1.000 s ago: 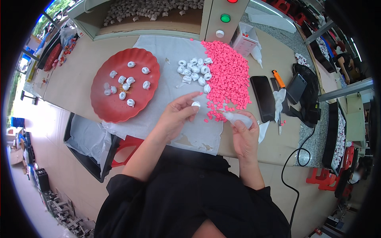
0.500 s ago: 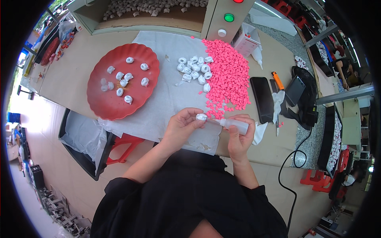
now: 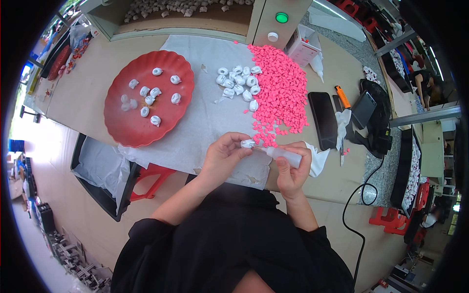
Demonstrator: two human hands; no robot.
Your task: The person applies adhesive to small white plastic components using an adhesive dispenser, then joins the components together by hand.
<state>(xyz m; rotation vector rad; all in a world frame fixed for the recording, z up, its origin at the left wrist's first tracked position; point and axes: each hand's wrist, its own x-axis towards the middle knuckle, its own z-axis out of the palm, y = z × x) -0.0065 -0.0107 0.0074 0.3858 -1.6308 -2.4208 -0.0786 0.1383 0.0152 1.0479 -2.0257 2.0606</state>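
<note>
My left hand (image 3: 225, 155) pinches a small white piece with dark lines (image 3: 247, 143) between thumb and fingers. Wrapped in my right hand (image 3: 295, 171) is a translucent white squeeze bottle (image 3: 285, 156), lying tilted with its thin nozzle directed left at the piece. Whether the nozzle tip touches it I cannot tell. Just beyond my hands spreads a heap of small pink pieces (image 3: 281, 88). A cluster of similar white pieces (image 3: 238, 80) lies at its left side on a white sheet (image 3: 205, 122). Several more rest in a red scalloped plate (image 3: 129, 131) at the left.
Right of the pink heap lie a black phone (image 3: 322, 119), an orange-handled cutter (image 3: 342, 97), and crumpled tissue (image 3: 343, 124). A beige cabinet (image 3: 266, 29) with a green button stands at the back. A black tray (image 3: 105, 171) sits below the table's left edge; a black cable (image 3: 359, 224) hangs at right.
The bottle has tilted, its base swinging slightly down, as my right hand shifted a little left and down. My left hand keeps its pinch on the white piece. The view has shifted slightly.
</note>
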